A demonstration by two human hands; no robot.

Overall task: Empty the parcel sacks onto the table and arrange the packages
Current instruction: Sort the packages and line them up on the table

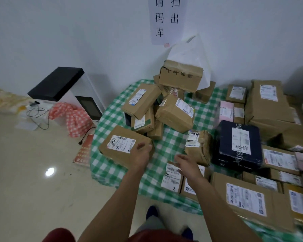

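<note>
- Reaching out over the near edge of the desk, both my arms are extended above the green checked cloth.
- My left hand rests at the near right corner of the labelled box; the fingers are loosely curled against its edge, not closed round it.
- That box lies forward and left of me, long axis running from near left to far right, label up. The left hand is clearly the nearer one.
- My right hand hangs open, fingers spread, holding nothing, above the flat parcels at the desk edge; the taped brown packet stands just beyond it.
- A loose heap of boxes sits further back, unsorted; tidier rows lie to my right.
- Judgement: the labelled box is next to be squared up.
- No sack is positively identified; a white bag leans on the wall.
</note>
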